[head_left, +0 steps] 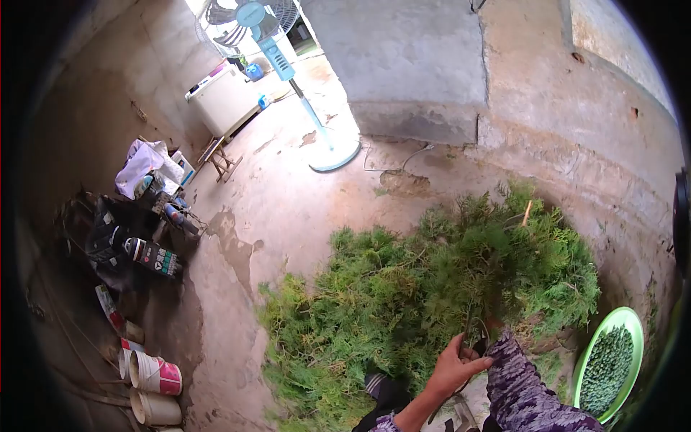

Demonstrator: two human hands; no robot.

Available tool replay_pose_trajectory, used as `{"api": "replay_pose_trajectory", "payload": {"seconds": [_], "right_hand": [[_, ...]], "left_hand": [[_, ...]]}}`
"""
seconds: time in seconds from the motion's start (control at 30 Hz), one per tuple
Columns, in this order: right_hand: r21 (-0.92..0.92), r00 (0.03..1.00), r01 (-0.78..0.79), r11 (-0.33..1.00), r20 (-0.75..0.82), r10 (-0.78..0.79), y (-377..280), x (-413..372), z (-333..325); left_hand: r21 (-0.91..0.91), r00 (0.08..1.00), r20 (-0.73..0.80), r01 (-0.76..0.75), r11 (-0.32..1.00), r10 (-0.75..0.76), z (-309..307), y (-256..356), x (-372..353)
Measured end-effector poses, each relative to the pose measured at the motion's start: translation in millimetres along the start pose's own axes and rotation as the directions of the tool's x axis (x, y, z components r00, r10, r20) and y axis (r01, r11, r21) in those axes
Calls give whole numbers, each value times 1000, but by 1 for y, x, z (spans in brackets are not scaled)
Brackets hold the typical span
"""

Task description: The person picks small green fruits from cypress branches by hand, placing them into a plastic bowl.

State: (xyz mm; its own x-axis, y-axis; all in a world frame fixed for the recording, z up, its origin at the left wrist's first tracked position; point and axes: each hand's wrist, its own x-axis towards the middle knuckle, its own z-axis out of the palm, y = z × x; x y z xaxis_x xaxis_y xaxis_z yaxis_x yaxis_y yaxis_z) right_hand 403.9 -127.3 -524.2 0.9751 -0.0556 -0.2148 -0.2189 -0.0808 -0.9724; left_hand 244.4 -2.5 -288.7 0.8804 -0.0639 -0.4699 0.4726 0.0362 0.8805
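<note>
My left hand is closed around the lower stem of a leafy green evergreen branch, which stands up in front of me. A patterned purple-grey sleeve covers my right arm. Only a small, dark part of my right hand shows beside the same stem, and its fingers are hidden. Beneath and around the branch spreads a wide pile of cut evergreen branches on the floor. To the right, a light green basin holds many small green cones or seed pods.
A blue pedestal fan stands ahead, with a cable on the floor. A white appliance is near the bright doorway. At left are a cluttered vehicle and several buckets. Concrete walls rise ahead and right.
</note>
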Motion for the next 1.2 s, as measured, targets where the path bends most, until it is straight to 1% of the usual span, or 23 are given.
{"api": "replay_pose_trajectory", "payload": {"seconds": [0.07,0.13,0.17,0.23,0.27,0.33,0.37,0.43,0.57,0.63,0.73,0.77,0.8,0.83,0.87,0.9,0.93,0.97,1.03,1.07,1.13,1.17,1.2], "right_hand": [[11,1000,-9,1000,-1,9,-3,0,-3],[20,1000,-15,1000,-2,15,-17,11,-3],[23,1000,-18,1000,-3,18,-25,15,-1],[26,1000,-25,999,-3,26,5,-7,-23],[28,1000,-28,999,-2,28,-7,-1,-13],[36,999,-33,999,-1,33,-10,9,-30],[40,999,-36,999,-1,36,-10,8,-32],[48,999,-41,998,1,41,-14,11,-37],[65,999,-49,997,1,49,-35,12,-22],[76,999,-51,996,-1,51,-39,11,-22],[91,998,-55,994,-2,55,-48,8,-16],[91,999,-54,994,-2,55,-50,9,-14],[374,894,356,856,131,-429,-51,9,-9],[649,563,587,484,103,-820,-53,8,-3],[648,562,588,483,102,-821,-64,0,-2],[529,817,388,755,182,-548,-83,-16,-4],[386,959,103,917,204,-194,-98,-28,-4],[386,960,103,917,203,-194,-105,-32,-1],[382,985,-42,923,171,-26,-117,-37,4],[383,985,-44,923,170,-24,-126,-43,5],[365,955,-93,926,295,-20,-141,-53,3],[367,956,-93,926,293,-20,-143,-53,1],[360,942,-170,917,332,44,-144,-52,-1]], "left_hand": [[-7,1000,9,-6,1000,6,-4,-10,2],[-190,984,136,-85,978,112,-10,-20,5],[-191,984,137,-84,978,111,-12,-16,3],[-339,962,258,-2,941,95,-20,-4,-6],[-341,962,258,-1,940,95,-25,-6,-7],[-541,969,231,51,840,90,-37,-10,-7],[-540,969,231,51,840,90,-42,-8,-8],[-680,971,161,-22,733,179,-51,-1,-9],[-792,980,73,-57,607,187,-61,9,-16],[-800,978,61,-71,596,199,-66,4,-16],[-836,967,58,-89,541,248,-73,-3,-16],[-839,948,25,-152,522,316,-74,-4,-16],[-840,924,-7,-213,499,382,-76,-5,-16],[-840,924,-5,-212,500,383,-78,-5,-15],[-836,922,-32,-237,496,386,-80,-5,-14],[-831,920,-59,-261,492,389,-81,-4,-14],[-830,920,-58,-260,492,389,-82,-3,-14],[-827,929,-81,-264,497,360,-83,0,-15],[-822,938,-104,-268,502,330,-84,2,-15],[-814,933,-112,-284,507,342,-86,2,-15],[-804,928,-118,-297,515,352,-86,4,-15],[-799,928,-129,-306,518,349,-86,5,-15],[-794,928,-140,-314,521,346,-86,6,-16]]}}
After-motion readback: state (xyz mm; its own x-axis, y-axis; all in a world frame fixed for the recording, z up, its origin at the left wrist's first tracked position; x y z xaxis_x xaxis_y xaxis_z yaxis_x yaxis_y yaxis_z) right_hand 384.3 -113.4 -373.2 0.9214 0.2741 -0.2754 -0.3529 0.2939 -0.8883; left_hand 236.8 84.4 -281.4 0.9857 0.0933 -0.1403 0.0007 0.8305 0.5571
